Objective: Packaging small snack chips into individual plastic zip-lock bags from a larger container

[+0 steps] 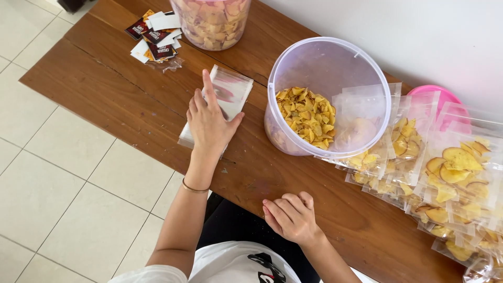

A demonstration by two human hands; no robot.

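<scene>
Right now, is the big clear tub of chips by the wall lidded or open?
Open. The clear tub has no lid on its rim, and the yellow chips inside show directly, filling only its lower part.

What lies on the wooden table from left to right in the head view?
Small dark and white paper labels → stack of clear plastic bags under the left hand → translucent round tub of yellow chips → pile of filled clear chip bags.
</scene>
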